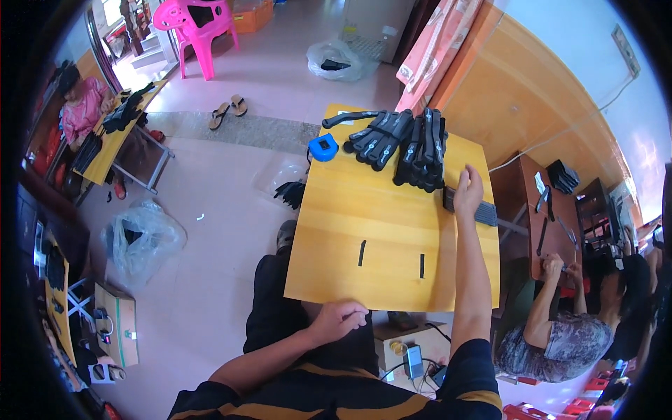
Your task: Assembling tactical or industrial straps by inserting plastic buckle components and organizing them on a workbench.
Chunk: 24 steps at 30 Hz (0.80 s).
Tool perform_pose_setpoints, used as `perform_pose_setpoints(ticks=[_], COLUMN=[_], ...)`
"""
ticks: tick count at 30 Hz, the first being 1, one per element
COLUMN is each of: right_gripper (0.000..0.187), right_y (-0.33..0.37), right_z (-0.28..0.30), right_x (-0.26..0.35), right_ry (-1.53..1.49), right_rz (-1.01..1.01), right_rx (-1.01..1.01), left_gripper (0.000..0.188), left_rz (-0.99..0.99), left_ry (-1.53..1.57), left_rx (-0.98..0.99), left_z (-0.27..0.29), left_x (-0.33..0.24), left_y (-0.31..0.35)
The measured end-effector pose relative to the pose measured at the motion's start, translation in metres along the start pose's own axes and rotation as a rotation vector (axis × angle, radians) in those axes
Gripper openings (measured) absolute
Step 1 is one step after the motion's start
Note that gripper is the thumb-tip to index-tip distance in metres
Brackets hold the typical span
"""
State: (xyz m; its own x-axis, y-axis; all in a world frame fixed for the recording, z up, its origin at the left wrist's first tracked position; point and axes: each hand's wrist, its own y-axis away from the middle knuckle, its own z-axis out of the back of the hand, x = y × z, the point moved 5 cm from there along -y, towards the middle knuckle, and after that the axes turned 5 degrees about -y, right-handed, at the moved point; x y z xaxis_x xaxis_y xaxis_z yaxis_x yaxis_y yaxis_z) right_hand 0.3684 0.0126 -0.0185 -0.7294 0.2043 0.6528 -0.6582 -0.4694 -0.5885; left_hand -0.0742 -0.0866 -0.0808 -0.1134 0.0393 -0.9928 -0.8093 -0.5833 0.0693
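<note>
Pale tiled floor (203,259) spreads around your yellow table (329,231), with an orange-and-white wall (542,77) off to the right and a pink plastic chair (198,28) at the far side of the room. On the table's right part, near its right edge, lies a dark ribbed block (485,213), its long axis running left to right, the right end tipped a little toward you. Your right hand (469,190) reaches over it from the near side, fingers pointing away from you, so the block lies crosswise under the wrist and heel of the hand, one end showing to the left and a longer stretch to the right. You have the fingers bent and close to one another; whether they grip anything, you cannot tell from this view. Your left hand (339,322) rests at the table's near edge with its fingers curled in, well apart from the block; its palm is hidden. Beyond the block, to its left, sit two bundles of black handles (422,150), the right one pointing away from you, with a blue tape holder (323,148) near the left edge. Two short black strips (422,266) lie nearer you, both pointing roughly away.
</note>
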Motion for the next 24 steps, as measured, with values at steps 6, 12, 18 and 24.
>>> perform_pose_setpoints(ticks=[6,12,18,24], right_gripper=[0.053,0.055,0.048,0.047], right_y=[-0.050,-0.080,-0.076,-0.071], right_z=[-0.046,-0.067,-0.064,-0.048], right_x=[0.084,0.076,0.061,0.040], right_ry=[0.087,0.453,0.532,0.402], right_rz=[-0.192,-0.280,-0.167,-0.135], right_rx=[0.312,0.594,0.470,0.340], left_gripper=[0.013,0.013,0.014,0.014], left_rz=[-0.004,-0.021,-0.080,-0.109], left_ry=[0.024,0.030,0.048,0.061], left_rx=[0.007,0.023,-0.002,0.020], left_z=[0.000,-0.001,0.002,0.001], left_x=[-0.004,0.002,0.000,0.000], left_y=[-0.004,-0.003,-0.001,-0.003])
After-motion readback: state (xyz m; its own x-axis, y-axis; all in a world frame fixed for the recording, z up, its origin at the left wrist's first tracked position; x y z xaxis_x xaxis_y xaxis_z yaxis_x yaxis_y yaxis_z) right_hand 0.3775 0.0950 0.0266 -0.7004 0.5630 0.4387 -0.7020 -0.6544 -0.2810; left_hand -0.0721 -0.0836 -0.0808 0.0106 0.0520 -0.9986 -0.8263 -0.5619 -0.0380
